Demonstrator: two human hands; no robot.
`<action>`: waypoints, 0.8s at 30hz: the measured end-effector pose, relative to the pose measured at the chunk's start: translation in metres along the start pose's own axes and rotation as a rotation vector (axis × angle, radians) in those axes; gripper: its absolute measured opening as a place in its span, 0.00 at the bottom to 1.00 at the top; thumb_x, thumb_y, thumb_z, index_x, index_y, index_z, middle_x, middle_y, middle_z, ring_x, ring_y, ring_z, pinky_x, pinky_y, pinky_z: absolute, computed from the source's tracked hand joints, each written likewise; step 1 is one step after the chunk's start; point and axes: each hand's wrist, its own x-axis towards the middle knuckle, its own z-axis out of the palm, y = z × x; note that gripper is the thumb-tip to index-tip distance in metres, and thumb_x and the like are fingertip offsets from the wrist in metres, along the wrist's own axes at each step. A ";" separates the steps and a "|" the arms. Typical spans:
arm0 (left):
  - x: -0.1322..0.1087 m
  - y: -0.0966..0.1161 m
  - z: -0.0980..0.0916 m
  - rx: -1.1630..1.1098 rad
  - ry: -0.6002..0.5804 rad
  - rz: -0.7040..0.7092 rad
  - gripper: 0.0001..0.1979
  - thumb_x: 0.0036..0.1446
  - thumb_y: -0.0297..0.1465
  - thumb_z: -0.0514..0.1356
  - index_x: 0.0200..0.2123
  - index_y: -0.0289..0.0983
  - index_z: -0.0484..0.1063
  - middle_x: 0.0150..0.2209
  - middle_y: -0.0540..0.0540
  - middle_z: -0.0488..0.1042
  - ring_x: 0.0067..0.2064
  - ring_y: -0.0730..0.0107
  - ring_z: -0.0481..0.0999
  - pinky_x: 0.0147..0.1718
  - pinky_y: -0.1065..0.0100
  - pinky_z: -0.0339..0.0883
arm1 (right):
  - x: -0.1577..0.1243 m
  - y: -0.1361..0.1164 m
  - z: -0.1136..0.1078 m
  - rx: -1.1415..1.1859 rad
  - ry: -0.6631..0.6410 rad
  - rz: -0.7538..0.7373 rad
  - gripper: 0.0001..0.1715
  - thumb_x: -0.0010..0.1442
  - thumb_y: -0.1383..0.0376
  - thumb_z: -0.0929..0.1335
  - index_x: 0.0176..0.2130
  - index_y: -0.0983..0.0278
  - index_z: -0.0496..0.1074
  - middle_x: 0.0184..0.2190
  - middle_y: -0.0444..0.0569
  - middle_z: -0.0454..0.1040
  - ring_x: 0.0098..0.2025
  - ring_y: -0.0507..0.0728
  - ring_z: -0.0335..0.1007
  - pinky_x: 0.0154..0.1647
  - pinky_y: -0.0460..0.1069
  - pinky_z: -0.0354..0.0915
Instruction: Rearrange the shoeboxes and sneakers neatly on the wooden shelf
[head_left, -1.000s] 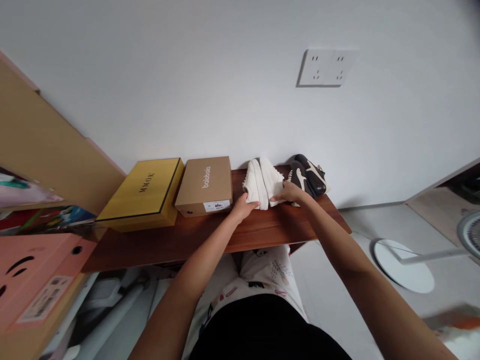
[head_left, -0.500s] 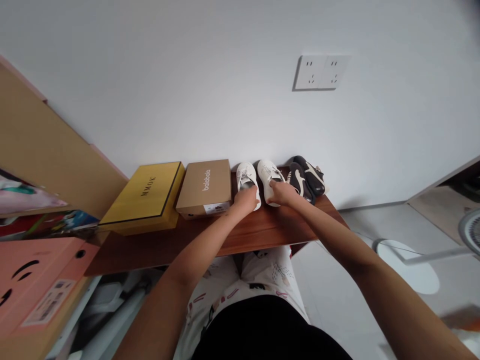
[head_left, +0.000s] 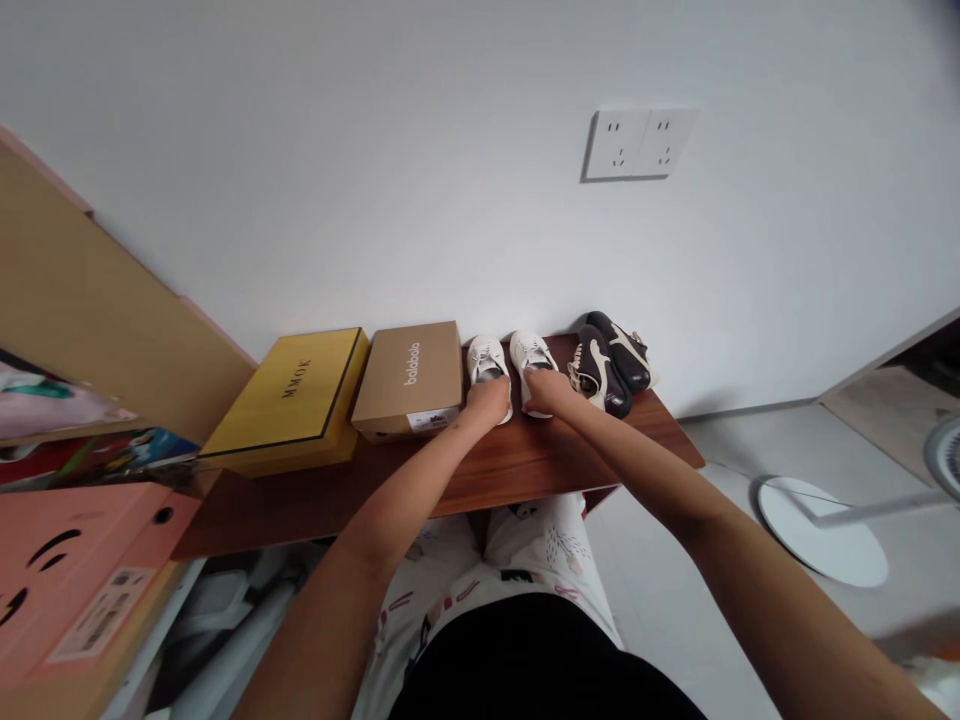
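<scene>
Two small white sneakers stand side by side, toes toward the wall, on a brown wooden shelf (head_left: 480, 480). My left hand (head_left: 487, 400) is closed over the heel of the left white sneaker (head_left: 484, 357). My right hand (head_left: 546, 388) is closed over the heel of the right white sneaker (head_left: 529, 352). A pair of dark brown shoes with cream trim (head_left: 611, 362) lies just to the right of them, apart from my hands.
A tan "balabala" shoebox (head_left: 409, 375) stands left of the sneakers, with a yellow box (head_left: 292, 400) further left. A pink box (head_left: 67, 580) and cardboard panel (head_left: 90, 300) sit at the left. A double wall socket (head_left: 637, 143) is above. A white fan base (head_left: 821, 530) rests on the floor at right.
The white sneakers were on their sides, soles together, in my hands. They now stand upright on the shelf, slightly left of before, away from the dark shoes.
</scene>
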 end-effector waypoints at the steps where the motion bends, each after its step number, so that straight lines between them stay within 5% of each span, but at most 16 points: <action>1: 0.000 0.000 0.000 0.033 -0.006 0.006 0.20 0.55 0.28 0.65 0.51 0.36 0.71 0.51 0.31 0.76 0.55 0.46 0.75 0.53 0.58 0.63 | 0.000 -0.001 0.001 0.005 -0.003 0.002 0.37 0.49 0.57 0.78 0.54 0.66 0.68 0.51 0.67 0.76 0.50 0.69 0.76 0.47 0.55 0.69; 7: -0.001 0.003 -0.002 0.196 -0.017 0.077 0.17 0.57 0.29 0.63 0.51 0.34 0.71 0.48 0.31 0.77 0.53 0.46 0.76 0.54 0.56 0.63 | -0.004 -0.012 0.006 -0.015 0.042 -0.020 0.34 0.51 0.62 0.77 0.54 0.69 0.68 0.49 0.67 0.77 0.50 0.67 0.75 0.49 0.53 0.67; 11: -0.013 0.006 -0.001 0.168 0.175 0.106 0.20 0.57 0.29 0.64 0.53 0.34 0.70 0.52 0.30 0.73 0.58 0.45 0.70 0.58 0.53 0.59 | -0.021 -0.004 0.002 -0.016 0.182 -0.067 0.29 0.58 0.59 0.72 0.55 0.69 0.68 0.54 0.67 0.72 0.55 0.69 0.69 0.53 0.56 0.64; 14: -0.025 0.018 0.009 0.018 0.339 0.209 0.26 0.58 0.31 0.63 0.59 0.37 0.64 0.57 0.33 0.68 0.61 0.48 0.66 0.60 0.52 0.58 | -0.037 0.038 -0.002 0.099 0.363 -0.059 0.25 0.67 0.55 0.63 0.56 0.66 0.68 0.55 0.63 0.71 0.56 0.68 0.67 0.56 0.57 0.61; 18: -0.025 0.055 0.037 -0.342 0.264 0.377 0.26 0.59 0.32 0.62 0.60 0.38 0.64 0.57 0.37 0.69 0.60 0.56 0.67 0.61 0.57 0.59 | -0.047 0.129 -0.004 0.240 0.534 0.257 0.25 0.68 0.59 0.59 0.56 0.70 0.69 0.55 0.66 0.71 0.58 0.69 0.65 0.60 0.59 0.58; 21: -0.012 0.090 0.067 -0.595 0.122 0.309 0.28 0.58 0.34 0.63 0.60 0.35 0.64 0.57 0.35 0.70 0.58 0.57 0.71 0.58 0.59 0.62 | -0.049 0.185 0.004 0.315 0.401 0.534 0.29 0.64 0.54 0.65 0.54 0.74 0.71 0.48 0.68 0.75 0.53 0.69 0.69 0.54 0.58 0.62; 24: 0.005 0.118 0.091 -0.707 0.040 0.155 0.30 0.55 0.36 0.66 0.58 0.32 0.65 0.56 0.32 0.72 0.56 0.54 0.73 0.54 0.60 0.64 | -0.049 0.212 0.014 0.523 0.134 0.490 0.26 0.60 0.50 0.69 0.44 0.70 0.75 0.38 0.57 0.79 0.42 0.62 0.74 0.43 0.51 0.66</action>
